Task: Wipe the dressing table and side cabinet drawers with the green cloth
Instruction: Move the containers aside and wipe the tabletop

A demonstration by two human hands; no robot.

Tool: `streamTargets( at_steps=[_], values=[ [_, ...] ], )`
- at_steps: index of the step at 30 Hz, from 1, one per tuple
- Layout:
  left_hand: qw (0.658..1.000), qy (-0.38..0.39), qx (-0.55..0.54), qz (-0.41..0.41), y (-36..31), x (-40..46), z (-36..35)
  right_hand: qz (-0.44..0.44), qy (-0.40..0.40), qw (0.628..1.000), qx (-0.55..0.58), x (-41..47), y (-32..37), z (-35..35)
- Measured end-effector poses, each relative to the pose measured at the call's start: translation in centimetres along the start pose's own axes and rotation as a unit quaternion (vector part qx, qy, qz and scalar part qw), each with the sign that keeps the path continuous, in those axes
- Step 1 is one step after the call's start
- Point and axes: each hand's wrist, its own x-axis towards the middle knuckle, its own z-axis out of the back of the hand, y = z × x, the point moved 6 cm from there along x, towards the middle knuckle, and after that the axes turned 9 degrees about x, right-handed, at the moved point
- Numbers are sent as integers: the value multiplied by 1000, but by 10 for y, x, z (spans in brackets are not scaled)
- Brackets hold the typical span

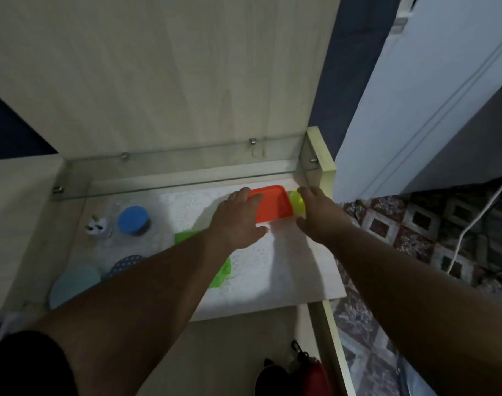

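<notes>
Counter (301,284) lying mid-frame | left hand (238,221) touching orange tray (275,205), fingers straight | right hand (315,215) spreading open beside it | green cloth (222,274) lying under left forearm

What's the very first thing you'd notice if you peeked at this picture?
The bright orange tray at the back right of the white table mat jumps out, with the left hand resting on its left edge and the right hand beside it, by a small yellow-green thing. Next comes the green cloth, lying on the mat and partly hidden under the left arm. A blue-lidded jar stands over on the left.
</notes>
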Motion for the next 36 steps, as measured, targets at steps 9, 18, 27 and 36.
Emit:
streamTargets(
  at_steps=[9,18,27,36],
  values=[
    [998,61,-13,-8,18,32,-31,-37,47,996,-63,35,-17,-21],
    [997,45,-58,-29,-10,-60,-23,-38,25,997,67,-52,-24,-30],
    [993,39,-54,-96,-34,-225,-83,-12,157,983,94,-186,-51,-110],
    [993,102,15,-59,-34,-216,-144,-46,156,978,-133,-168,-61,-149]
  ],
)
